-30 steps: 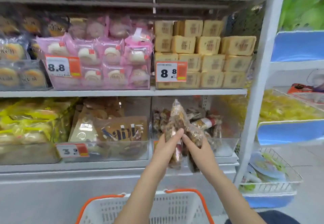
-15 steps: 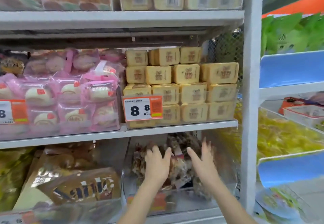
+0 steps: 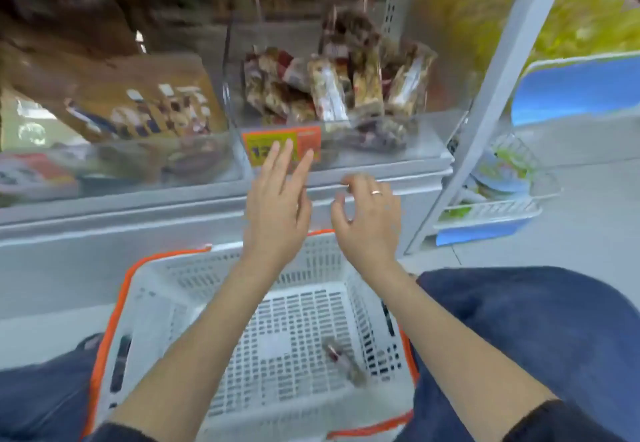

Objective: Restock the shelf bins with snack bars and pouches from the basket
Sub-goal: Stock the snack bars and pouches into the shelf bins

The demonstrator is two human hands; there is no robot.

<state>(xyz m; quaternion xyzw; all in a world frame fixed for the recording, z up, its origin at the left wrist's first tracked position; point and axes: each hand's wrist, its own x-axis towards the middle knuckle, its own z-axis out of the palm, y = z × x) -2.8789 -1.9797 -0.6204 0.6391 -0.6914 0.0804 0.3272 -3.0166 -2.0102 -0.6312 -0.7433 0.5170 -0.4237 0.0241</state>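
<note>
Head view, looking down and forward at both hands above a white basket with an orange rim, which sits between the person's dark-trousered knees. Left hand: raised, back toward the camera, fingers straight and slightly spread, holding nothing; its fingertips overlap the orange price label on the front of the clear bin, though whether they touch it cannot be told. Right hand: just beside the left, at the level of the grey shelf edge, fingers loosely curled downward and holding nothing; a ring shows on one finger. Both forearms run up from the bottom edge, crossing over the basket; dark sleeves are cut off at the frame's lower border.

Snack bars stand and lean in a heap inside the clear bin on the lowest shelf, in clear wrappers with nuts showing; a few lie flat near the front wall. One small wrapped bar lies on the basket floor, toward the right side.

Motion blur softens the whole frame: the label's print is unreadable, and the brown pouches in the neighbouring bin to the left show only vague lettering. The shelf above is cut off at the top. Beyond the white upright, yellow packets and a blue tray are partly out of frame.
</note>
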